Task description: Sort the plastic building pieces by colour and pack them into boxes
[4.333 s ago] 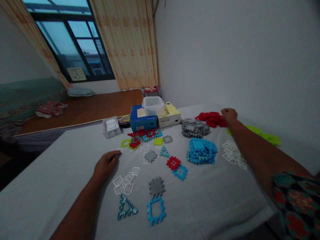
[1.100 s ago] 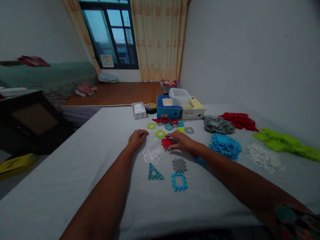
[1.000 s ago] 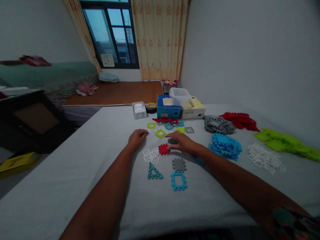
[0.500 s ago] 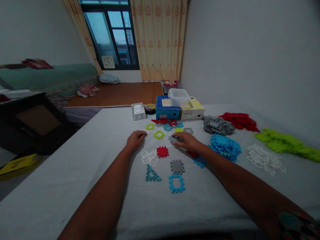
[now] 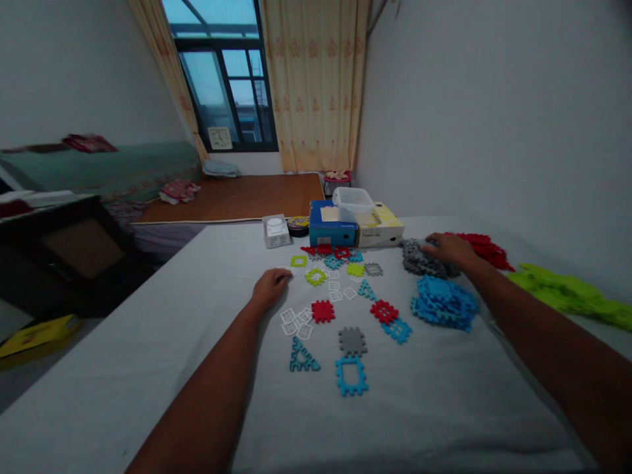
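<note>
My right hand [image 5: 447, 250], half-curled, is at the heap of grey interlocking tiles [image 5: 415, 262] on the worktop [image 5: 148, 342]; my left hand [image 5: 269, 289] rests loosely bent. I can't tell whether either grips anything.

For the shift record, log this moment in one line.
Left hand: resting on white sheet | right hand: over gray interlocking-tile pile, contact unclear | red square tile: lying beside white grid pieces

Dim, bluish daylight from the window [image 5: 227, 85]
</note>
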Available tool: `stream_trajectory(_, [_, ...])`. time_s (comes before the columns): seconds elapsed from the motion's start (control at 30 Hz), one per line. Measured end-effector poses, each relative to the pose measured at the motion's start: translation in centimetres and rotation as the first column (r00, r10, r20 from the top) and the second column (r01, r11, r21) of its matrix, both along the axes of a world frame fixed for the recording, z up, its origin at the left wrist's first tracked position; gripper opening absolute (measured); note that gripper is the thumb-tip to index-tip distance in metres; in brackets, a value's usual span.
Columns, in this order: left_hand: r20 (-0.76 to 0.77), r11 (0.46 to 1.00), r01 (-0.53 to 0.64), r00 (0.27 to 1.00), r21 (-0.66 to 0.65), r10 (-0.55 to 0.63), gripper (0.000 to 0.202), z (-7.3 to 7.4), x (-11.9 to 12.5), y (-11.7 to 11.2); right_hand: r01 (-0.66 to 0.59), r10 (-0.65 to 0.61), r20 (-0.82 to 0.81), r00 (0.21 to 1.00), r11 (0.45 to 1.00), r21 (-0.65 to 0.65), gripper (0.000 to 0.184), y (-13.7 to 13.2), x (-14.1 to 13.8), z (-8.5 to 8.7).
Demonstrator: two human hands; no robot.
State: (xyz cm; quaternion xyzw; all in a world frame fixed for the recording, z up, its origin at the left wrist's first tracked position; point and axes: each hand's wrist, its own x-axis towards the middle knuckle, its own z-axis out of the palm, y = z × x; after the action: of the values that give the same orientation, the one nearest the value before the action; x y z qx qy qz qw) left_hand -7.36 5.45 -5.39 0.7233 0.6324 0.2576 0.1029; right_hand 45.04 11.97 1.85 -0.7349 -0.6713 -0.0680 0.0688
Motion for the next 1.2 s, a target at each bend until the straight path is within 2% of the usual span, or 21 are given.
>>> stream_trajectory(0.1, [0.01,1.0,-0.001,1.0,0.013,0.001,0.033,-0.1,0.0,-0.1,0.006,-0.005,0.016,1.0,0.999,-0.036,0.051,0.3,0.0,-0.3])
stream_trajectory(0.17, [0.022,1.0,0.0,1.0,0.016,0.0,0.032,-0.1,0.0,-0.1,-0.062,0.061,0.029,0.998,0.997,0.035,0.047,-0.2,-1.9,-0.4])
stream_trajectory(0.27, [0.051,1.0,0.002,0.999,0.016,-0.003,0.03,-0.3,0.0,-0.1,-0.288,0.285,0.044,0.958,0.947,0.139,0.041,-1.7,-7.3,-0.7])
stream_trajectory(0.4, [0.167,1.0,0.006,0.986,0.024,-0.01,0.029,-0.7,-0.1,0.1,-0.601,0.602,-0.001,0.799,0.798,0.032,0.04,-3.2,-15.9,-1.7])
stream_trajectory(0.47, [0.248,0.999,-0.013,0.969,0.053,-0.001,0.03,-1.0,-0.2,0.2,-0.658,0.657,-0.028,0.753,0.753,-0.033,0.044,-2.9,-19.2,-2.3])
stream_trajectory(0.53, [0.304,0.995,-0.038,0.953,0.088,0.01,0.031,-1.3,-0.4,0.4,-0.65,0.648,-0.048,0.76,0.757,-0.068,0.048,-2.0,-21.5,-2.9])
stream_trajectory(0.67, [0.378,0.985,-0.102,0.925,0.137,0.043,0.031,-1.7,-0.9,0.8,-0.577,0.573,-0.075,0.816,0.805,-0.137,0.055,-0.2,-23.3,-4.3])
stream_trajectory(0.77, [0.434,0.977,-0.139,0.899,0.159,0.057,0.032,-2.0,-1.3,1.0,-0.583,0.58,-0.072,0.811,0.795,-0.168,0.057,-0.3,-23.5,-5.1])
stream_trajectory(0.83, [0.461,0.976,-0.146,0.886,0.163,0.056,0.032,-2.1,-1.5,1.0,-0.65,0.645,-0.097,0.758,0.739,-0.175,0.054,-1.0,-23.4,-5.2])
stream_trajectory(0.87, [0.472,0.976,-0.145,0.88,0.163,0.052,0.031,-2.2,-1.5,1.0,-0.701,0.689,-0.131,0.713,0.691,-0.178,0.051,-1.4,-23.3,-5.0])
stream_trajectory(0.93, [0.491,0.977,-0.139,0.87,0.162,0.042,0.03,-2.2,-1.5,1.0,-0.788,0.753,-0.231,0.616,0.591,-0.172,0.04,-1.8,-23.2,-4.3])
stream_trajectory(0.97, [0.5,0.978,-0.136,0.865,0.161,0.037,0.03,-2.3,-1.5,1.0,-0.808,0.76,-0.276,0.588,0.57,-0.153,0.036,-1.8,-23.2,-3.7])
stream_trajectory(1.0, [0.51,0.978,-0.133,0.86,0.161,0.033,0.03,-2.3,-1.4,1.0,-0.807,0.752,-0.304,0.585,0.578,-0.125,0.034,-1.5,-23.2,-3.2])
stream_trajectory(1.1, [0.533,0.977,-0.137,0.846,0.162,0.03,0.03,-2.2,-1.4,1.1,-0.712,0.679,-0.276,0.681,0.701,-0.032,0.034,-0.1,-24.1,-1.8])
stream_trajectory(1.2, [0.542,0.976,-0.146,0.839,0.163,0.035,0.028,-2.1,-1.4,1.0,-0.654,0.636,-0.189,0.749,0.755,-0.049,0.038,1.4,-25.8,-1.7])
